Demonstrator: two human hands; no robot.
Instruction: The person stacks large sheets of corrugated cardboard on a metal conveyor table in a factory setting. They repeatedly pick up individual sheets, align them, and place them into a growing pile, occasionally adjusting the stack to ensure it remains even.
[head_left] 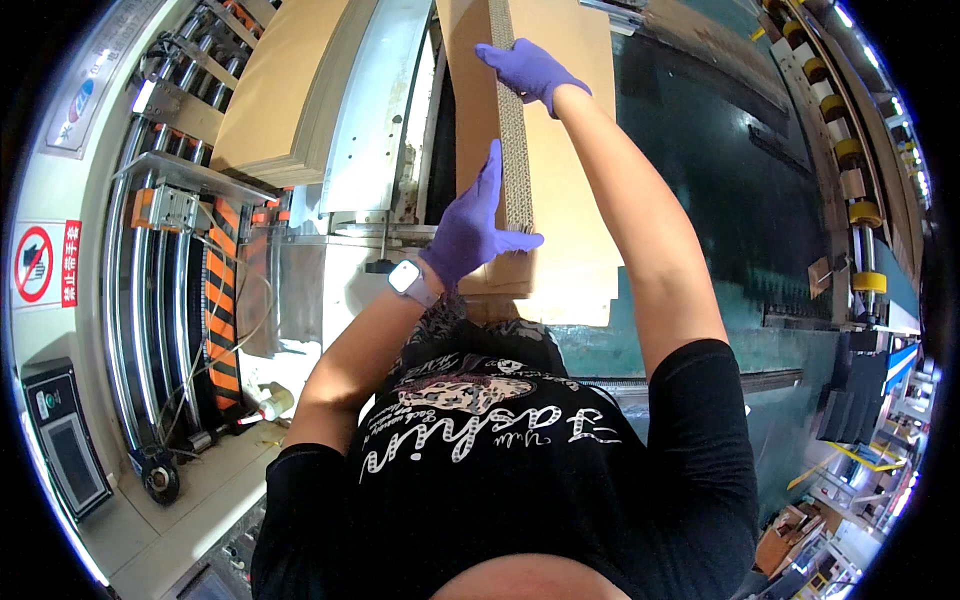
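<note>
A bundle of brown corrugated cardboard sheets stands in front of me, its fluted edges turned up in a long narrow strip. My left hand, in a purple glove, presses against the near end of the bundle. Its fingers stretch along the left face and its thumb spreads to the right across the end. Farther up, my right hand, gloved in purple too, straddles the strip, with the thumb reaching over to the left side; some of its fingers are hidden. Flat brown cardboard lies under and to the right of the bundle.
Another cardboard stack rests on the machine at left, beside a pale metal plate. Metal rollers and a black-and-orange striped strip stand below it. A dark green surface extends right toward a rail with yellow rollers.
</note>
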